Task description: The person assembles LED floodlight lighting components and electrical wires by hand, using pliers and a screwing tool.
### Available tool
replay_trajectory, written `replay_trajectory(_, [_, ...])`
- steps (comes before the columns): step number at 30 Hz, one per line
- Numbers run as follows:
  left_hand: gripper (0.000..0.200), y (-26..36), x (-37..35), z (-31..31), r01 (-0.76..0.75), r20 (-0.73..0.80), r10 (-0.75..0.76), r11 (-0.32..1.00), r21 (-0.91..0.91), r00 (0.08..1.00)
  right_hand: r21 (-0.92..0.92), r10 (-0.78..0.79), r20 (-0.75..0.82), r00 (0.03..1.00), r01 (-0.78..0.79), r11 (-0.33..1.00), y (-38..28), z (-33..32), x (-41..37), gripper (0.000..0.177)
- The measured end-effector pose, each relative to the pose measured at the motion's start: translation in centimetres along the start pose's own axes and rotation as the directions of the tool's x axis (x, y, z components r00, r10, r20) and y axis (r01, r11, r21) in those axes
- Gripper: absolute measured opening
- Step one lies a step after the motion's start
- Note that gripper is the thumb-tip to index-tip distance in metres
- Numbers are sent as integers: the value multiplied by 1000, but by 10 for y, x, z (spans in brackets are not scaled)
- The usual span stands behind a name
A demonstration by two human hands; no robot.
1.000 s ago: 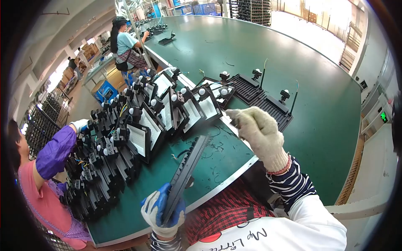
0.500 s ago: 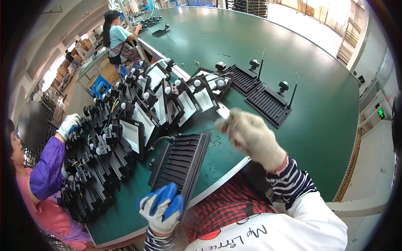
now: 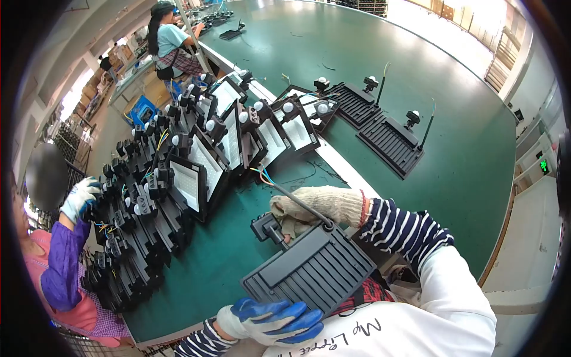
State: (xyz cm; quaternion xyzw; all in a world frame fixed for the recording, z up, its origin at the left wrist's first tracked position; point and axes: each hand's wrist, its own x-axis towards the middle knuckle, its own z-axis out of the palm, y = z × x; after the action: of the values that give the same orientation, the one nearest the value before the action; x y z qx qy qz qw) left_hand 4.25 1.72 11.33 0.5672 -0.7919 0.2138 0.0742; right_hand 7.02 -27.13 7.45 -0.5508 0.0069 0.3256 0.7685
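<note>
A black LED floodlight (image 3: 312, 271) is tilted in front of my body, ribbed back toward me, with a motion sensor (image 3: 266, 228) on its upper edge. My left hand (image 3: 275, 321), in a blue-coated white glove, grips its lower edge, fingers laid along the housing. At the upper edge my right hand (image 3: 318, 207), in a beige knit glove, has its fingers curled beside the sensor's arm; part of them is hidden behind it. The floodlight's cable (image 3: 300, 202) passes in front of my right glove and ends in bare coloured wires.
Many similar floodlights (image 3: 189, 181) stand packed at left on the green table (image 3: 452, 77). Two more (image 3: 391, 146) lie beyond my right hand. A co-worker's gloved hand (image 3: 80, 198) is over the left rows; another person (image 3: 169, 38) sits farther back.
The floodlight has turned and come closer to my body, its sensor and cable now showing. My right hand has moved left and down to it. The co-worker's hand has shifted left.
</note>
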Motion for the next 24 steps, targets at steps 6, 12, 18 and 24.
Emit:
replay_trajectory(6, [40,-10,-14,16,-140,-64,142,990,31,988,235,-27,390,921,-71,969,3,-12,52,72])
replay_trajectory(12, [47,-4,-29,28,-49,-41,43,986,-162,998,-132,-94,291,952,138,982,-30,0,47,60])
replay_trajectory(18, [47,-11,-57,82,71,-69,-86,977,-203,994,-847,-497,257,829,441,297,-40,8,54,57])
replay_trajectory(24, [42,-22,-78,92,274,-32,-293,923,-269,956,-855,-400,-4,916,204,477,-20,-7,67,50])
